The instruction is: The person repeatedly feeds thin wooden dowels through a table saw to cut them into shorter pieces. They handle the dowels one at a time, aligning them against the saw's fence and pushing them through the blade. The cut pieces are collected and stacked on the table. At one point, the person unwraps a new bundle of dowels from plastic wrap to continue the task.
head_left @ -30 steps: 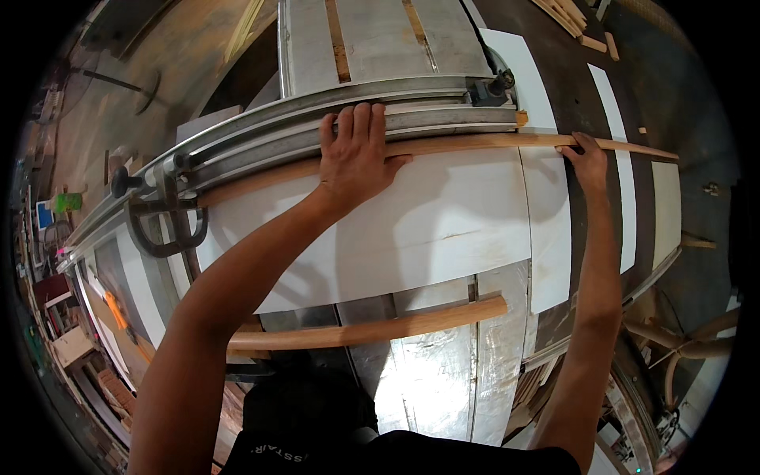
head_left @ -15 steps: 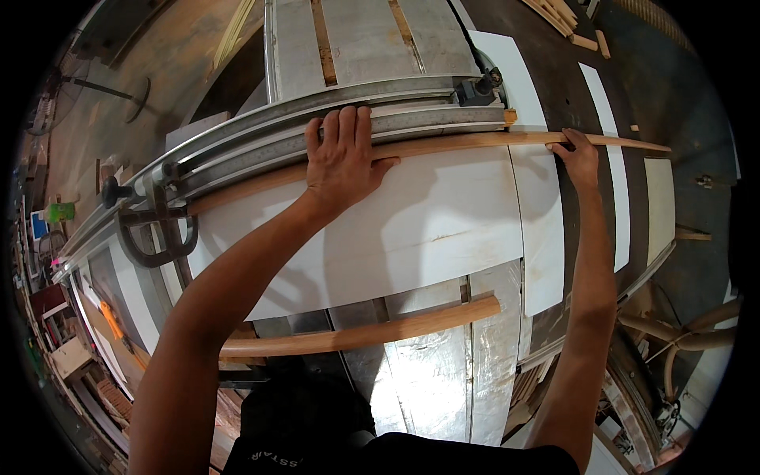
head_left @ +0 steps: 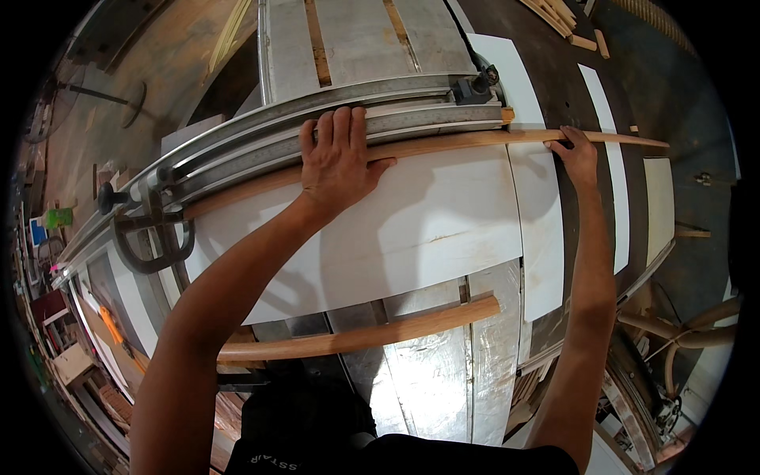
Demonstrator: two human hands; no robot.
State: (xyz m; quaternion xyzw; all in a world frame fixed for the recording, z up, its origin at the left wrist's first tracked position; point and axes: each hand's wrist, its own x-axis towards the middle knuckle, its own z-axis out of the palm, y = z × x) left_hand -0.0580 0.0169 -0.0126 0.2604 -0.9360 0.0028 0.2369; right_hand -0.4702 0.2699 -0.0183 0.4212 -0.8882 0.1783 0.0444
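A long, thin wooden strip [head_left: 443,144] lies along the metal fence [head_left: 293,142], running across a white board [head_left: 412,222]. My left hand [head_left: 336,154] lies over the strip and fence, its fingers reaching onto the fence and its thumb along the strip's near side. Toward the strip's right end, my right hand [head_left: 578,154] grips it between thumb and fingers. The strip's tip sticks out to the right beyond that hand. Closer to me, a second wooden piece [head_left: 372,336] rests on the shiny metal table [head_left: 427,380]; my left arm hides part of its left end.
A dark clamp-like bracket [head_left: 154,237] stands at the fence's left end. A black stop block [head_left: 475,89] sits near its right end. Wood offcuts [head_left: 562,16] lie at the far right. An orange-handled tool [head_left: 111,323] is at the left.
The fence, strip and both hands appear very slightly farther left in the picture. Both hands keep the same hold on the strip.
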